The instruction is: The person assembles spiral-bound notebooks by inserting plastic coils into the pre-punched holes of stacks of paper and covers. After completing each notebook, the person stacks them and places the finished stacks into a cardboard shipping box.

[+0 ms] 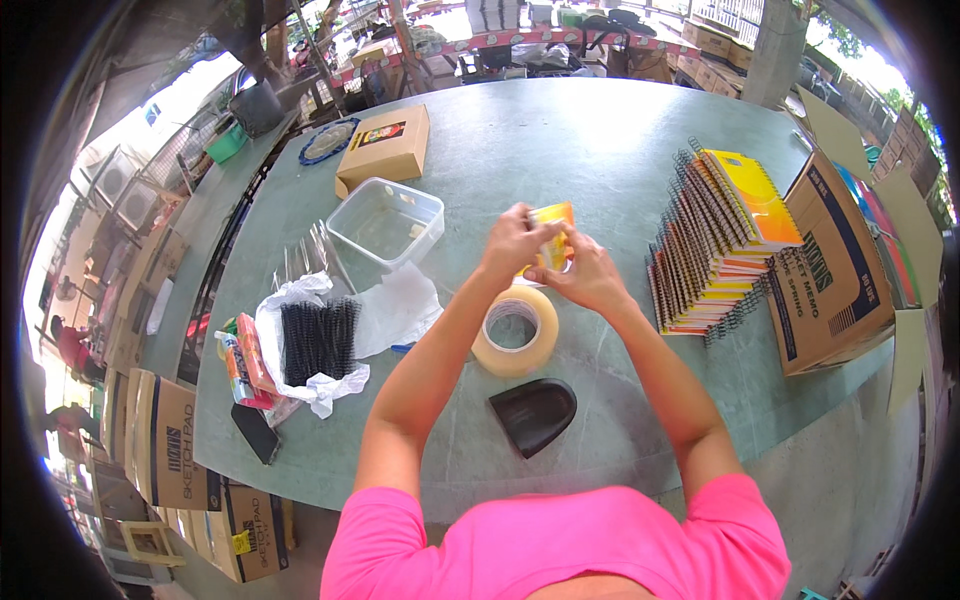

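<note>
Above the middle of the table, my left hand [518, 243] and my right hand [588, 268] close round a small yellow-and-orange memo pad [555, 213]. My fingers cover much of it, and whether it has a spiral cannot be told. Just nearer to me lies a large roll of clear tape [483, 345]. Below the roll is a dark, rounded, hollow-looking piece [535, 415]. To the right, spiral notebooks [750, 190] with yellow covers stand in a tall stack. On the left, black spiral coils [318, 340] lie in crumpled white paper [340, 392].
A clear plastic tub [437, 230] and a brown box [405, 150] sit at the back left. By the table's right edge stands an open carton [830, 275]. A dark phone-like slab [256, 435] lies at the left edge. More cartons [170, 440] are stacked beside the table.
</note>
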A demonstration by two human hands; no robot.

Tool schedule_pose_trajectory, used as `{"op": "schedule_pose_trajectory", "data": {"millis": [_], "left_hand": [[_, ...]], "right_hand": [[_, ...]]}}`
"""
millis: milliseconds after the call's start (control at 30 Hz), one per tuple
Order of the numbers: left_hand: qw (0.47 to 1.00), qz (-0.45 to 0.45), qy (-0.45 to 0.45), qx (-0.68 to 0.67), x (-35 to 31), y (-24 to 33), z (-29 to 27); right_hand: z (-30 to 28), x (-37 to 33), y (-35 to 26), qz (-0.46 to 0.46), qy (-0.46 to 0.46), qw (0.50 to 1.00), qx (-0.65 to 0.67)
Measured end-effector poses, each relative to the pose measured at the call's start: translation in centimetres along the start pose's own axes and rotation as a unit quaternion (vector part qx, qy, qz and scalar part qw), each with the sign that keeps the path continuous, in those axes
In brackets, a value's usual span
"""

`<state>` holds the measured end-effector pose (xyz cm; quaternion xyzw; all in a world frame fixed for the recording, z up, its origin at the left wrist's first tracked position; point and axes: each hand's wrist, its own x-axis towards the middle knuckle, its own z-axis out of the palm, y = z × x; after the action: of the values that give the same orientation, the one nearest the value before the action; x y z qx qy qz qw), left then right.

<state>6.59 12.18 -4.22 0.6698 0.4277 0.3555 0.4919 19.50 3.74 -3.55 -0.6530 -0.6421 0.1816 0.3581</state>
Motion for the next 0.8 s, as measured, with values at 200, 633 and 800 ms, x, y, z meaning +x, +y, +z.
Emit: {"op": "schedule_pose_trajectory", "data": {"millis": [200, 633, 800], "left_hand": [[0.792, 0.393, 0.321, 0.339, -5.3, 4.2, -0.9], [1.000, 0.005, -0.018, -0.022, -11.4, -3.7, -3.5], [0.996, 0.032, 0.009, -0.080, -11.7, -4.8, -2.7]], "right_hand": [[-2.4, -0.8, 1.1, -0.029, 0.086, 0.966, 0.242], [2.5, -4.1, 3.3, 0.045, -0.084, 0.919, 0.383], [4.8, -4.5, 3.0, 0.066, -0.096, 0.926, 0.359]]}}
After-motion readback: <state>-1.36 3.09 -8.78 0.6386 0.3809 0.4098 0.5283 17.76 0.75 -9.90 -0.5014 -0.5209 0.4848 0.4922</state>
